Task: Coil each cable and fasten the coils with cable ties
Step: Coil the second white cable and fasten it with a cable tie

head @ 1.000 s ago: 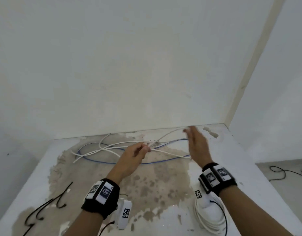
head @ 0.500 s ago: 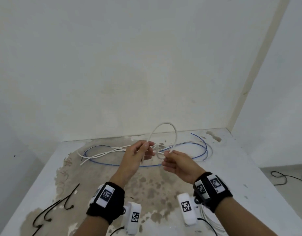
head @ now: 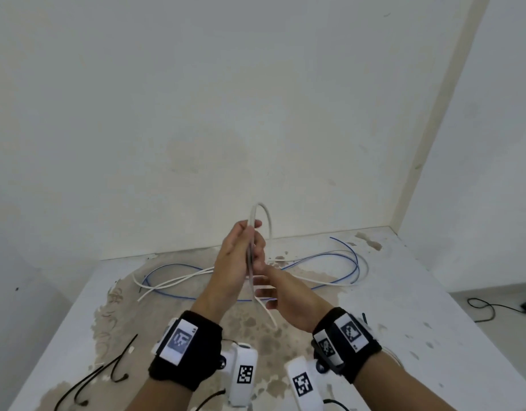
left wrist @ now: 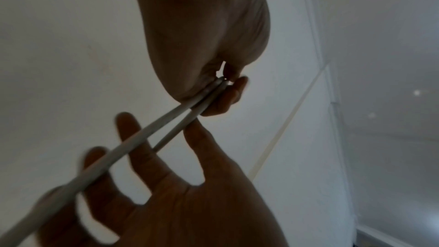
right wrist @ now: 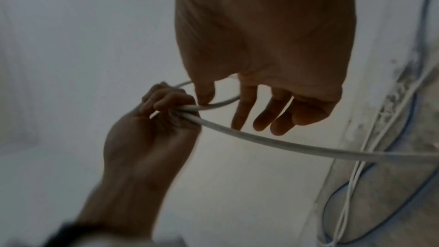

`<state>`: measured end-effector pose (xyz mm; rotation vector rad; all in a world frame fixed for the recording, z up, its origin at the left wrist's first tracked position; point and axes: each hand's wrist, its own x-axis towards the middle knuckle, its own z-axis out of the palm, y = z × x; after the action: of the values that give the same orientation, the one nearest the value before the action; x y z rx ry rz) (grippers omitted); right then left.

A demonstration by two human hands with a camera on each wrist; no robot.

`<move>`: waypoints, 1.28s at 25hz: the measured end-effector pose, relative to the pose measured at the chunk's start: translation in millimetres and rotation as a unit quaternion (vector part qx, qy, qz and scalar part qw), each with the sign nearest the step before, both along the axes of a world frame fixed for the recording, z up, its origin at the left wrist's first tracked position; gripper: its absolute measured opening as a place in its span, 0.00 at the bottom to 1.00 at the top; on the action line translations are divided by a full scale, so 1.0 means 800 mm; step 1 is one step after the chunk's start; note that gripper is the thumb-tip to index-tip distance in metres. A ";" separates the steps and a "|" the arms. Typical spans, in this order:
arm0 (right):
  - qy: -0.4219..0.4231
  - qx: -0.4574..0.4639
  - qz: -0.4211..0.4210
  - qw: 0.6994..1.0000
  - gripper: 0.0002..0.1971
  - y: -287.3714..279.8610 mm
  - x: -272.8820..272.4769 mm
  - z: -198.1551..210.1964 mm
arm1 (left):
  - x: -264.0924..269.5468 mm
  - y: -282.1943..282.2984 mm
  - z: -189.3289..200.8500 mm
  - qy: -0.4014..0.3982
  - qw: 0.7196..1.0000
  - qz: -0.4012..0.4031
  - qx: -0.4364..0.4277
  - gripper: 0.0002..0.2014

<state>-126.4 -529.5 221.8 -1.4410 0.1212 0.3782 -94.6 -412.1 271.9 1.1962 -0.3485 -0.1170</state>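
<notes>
A white cable [head: 263, 207] stands up as a small loop out of my left hand [head: 241, 253], which grips two strands of it above the table. The left wrist view shows those strands [left wrist: 142, 138] pinched in the left hand [left wrist: 225, 82]. They run down across the spread fingers of my right hand [left wrist: 166, 185]. My right hand [head: 281, 295] sits just below the left, fingers straight and holding nothing. In the right wrist view its fingers [right wrist: 273, 112] hang beside the cable [right wrist: 285, 144]. The rest of the white cable trails over the table with a blue cable [head: 356, 262].
The stained white table [head: 433, 321] stands in a corner, walls behind and to the right. Black cable ties [head: 113, 369] lie at its front left. A black lead [head: 487, 307] lies on the floor to the right.
My right hand carried a length of white cable to the left hand and has let go. The left hand has risen with the loop and now holds it upright.
</notes>
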 end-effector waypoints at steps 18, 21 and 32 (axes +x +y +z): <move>-0.090 -0.369 0.083 0.921 0.21 -0.160 0.014 0.017 | 0.047 0.155 0.089 0.200 0.974 -0.066 0.078 0.11; -0.113 -0.270 -0.061 0.954 0.17 -0.141 0.031 0.056 | 0.031 0.117 0.054 0.223 0.963 -0.101 0.115 0.13; -0.419 -0.617 0.075 0.661 0.16 -0.132 0.014 0.051 | 0.033 0.106 0.023 0.221 0.966 -0.051 0.123 0.14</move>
<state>-114.9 -635.2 262.3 -2.8604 -0.6361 -0.4171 -68.0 -327.1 290.0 1.3557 -0.0002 -0.5216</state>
